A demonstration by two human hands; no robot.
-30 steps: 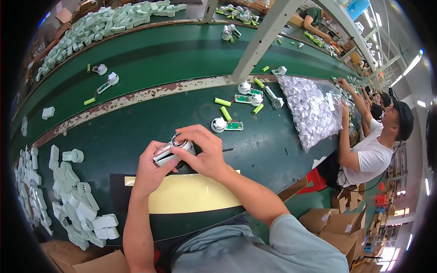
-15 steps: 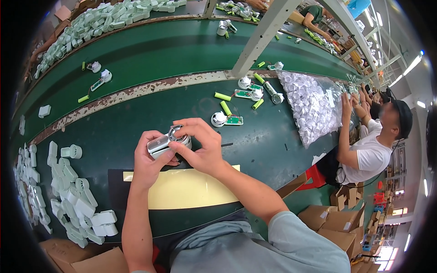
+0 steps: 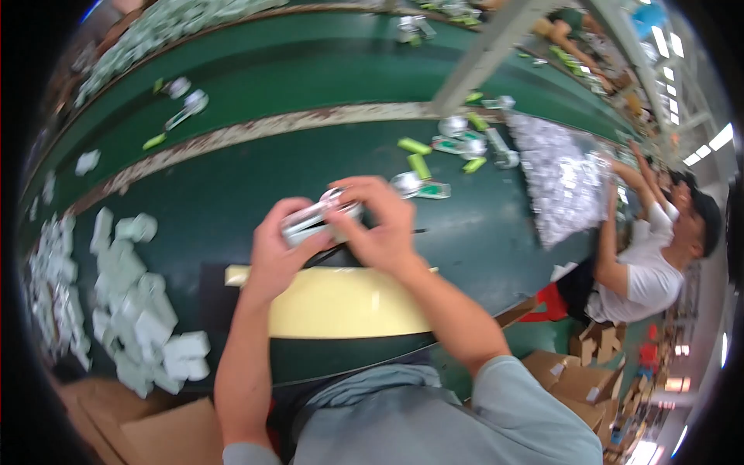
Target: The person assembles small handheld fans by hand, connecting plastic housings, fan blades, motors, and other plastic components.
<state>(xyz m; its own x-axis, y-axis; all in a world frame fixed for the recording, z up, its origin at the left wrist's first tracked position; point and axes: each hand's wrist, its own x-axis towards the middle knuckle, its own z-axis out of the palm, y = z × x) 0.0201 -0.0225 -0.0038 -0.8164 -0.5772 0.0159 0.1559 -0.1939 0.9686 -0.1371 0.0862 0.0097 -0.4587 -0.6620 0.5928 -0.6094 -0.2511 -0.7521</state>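
Observation:
Above the green bench I hold a silver-and-white handheld fan casing (image 3: pixel 308 224) with a round head between both hands. My left hand (image 3: pixel 277 252) is closed round its handle end. The fingers and thumb of my right hand (image 3: pixel 384 225) grip the round head end. A dark gap runs along the side between its two shell halves, so they do not look fully pressed together. What lies inside is hidden. Below my hands is a yellow sheet (image 3: pixel 349 311) on a black mat (image 3: pixel 215 298). Motion blurs the view.
Pale green casing shells (image 3: pixel 132 302) lie in a heap on the left. Ahead on the right are green battery cells (image 3: pixel 415 146), circuit boards with white fan motors (image 3: pixel 434 190), and a clear bag of white parts (image 3: pixel 562 182). A co-worker (image 3: pixel 647 263) sits at the right, below a metal post (image 3: pixel 484 62).
The view has shifted, so the bench appears displaced. Both hands still hold the fan casing, now tilted differently, with the gap along its side showing more plainly.

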